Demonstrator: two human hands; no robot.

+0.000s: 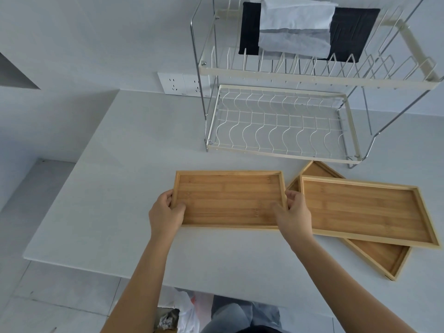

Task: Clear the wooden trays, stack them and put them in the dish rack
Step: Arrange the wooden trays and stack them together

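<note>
Dish rack's lower shelf (278, 126) lies open in front; cloths (300, 30) crowd the upper tier.

Empty rectangular bamboo tray (228, 199), level, gripped at both short ends; two matching bamboo trays (365, 210) stacked askew beside it, before the empty two-tier white wire dish rack (283, 131).

No legible text anywhere — trays (229, 200), rack (283, 123) (unlabelled).

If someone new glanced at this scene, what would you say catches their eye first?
Most likely the empty wooden tray at centre, gripped at its short ends by the left hand and right hand. To its right, two more trays lie crossed, one on the other. Behind stands a two-tier dish rack, with dark and white cloths on top.
</note>
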